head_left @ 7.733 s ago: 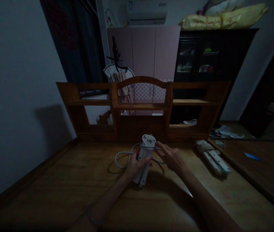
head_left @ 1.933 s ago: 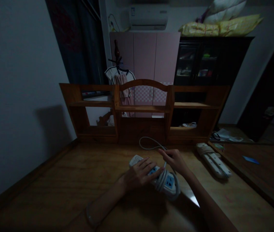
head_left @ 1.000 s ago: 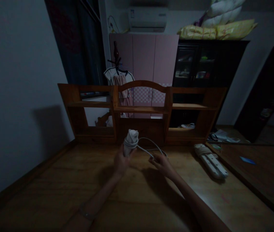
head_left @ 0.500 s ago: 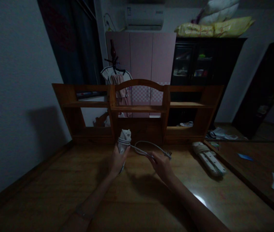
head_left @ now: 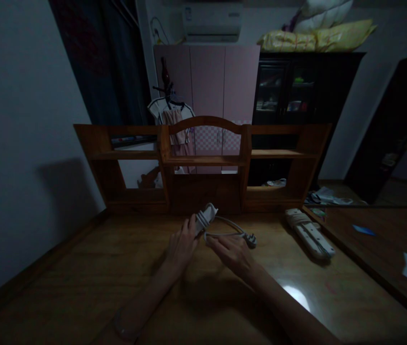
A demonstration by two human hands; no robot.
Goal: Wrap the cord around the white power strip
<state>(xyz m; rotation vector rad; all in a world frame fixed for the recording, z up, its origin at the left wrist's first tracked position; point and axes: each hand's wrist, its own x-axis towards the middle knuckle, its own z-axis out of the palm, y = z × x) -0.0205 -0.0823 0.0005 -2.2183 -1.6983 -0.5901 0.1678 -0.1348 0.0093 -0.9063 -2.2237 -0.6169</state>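
Observation:
My left hand (head_left: pixel 180 245) grips a white power strip (head_left: pixel 205 217) with cord wound round its body, tilted up and to the right above the wooden desk (head_left: pixel 117 287). My right hand (head_left: pixel 232 253) is closed on the loose white cord (head_left: pixel 225 231) just right of the strip. The cord loops out to its plug (head_left: pixel 250 240), which lies on the desk beyond my right fingers.
A second white power strip (head_left: pixel 309 233) with wrapped cord lies at the desk's right. A wooden shelf unit (head_left: pixel 203 163) stands along the back edge. A dark side table (head_left: pixel 376 239) with papers adjoins on the right. A wall runs along the left.
The strip has tipped from upright to leaning right and lower. My right hand has drawn closer to it along the cord, and the loose loop has shortened.

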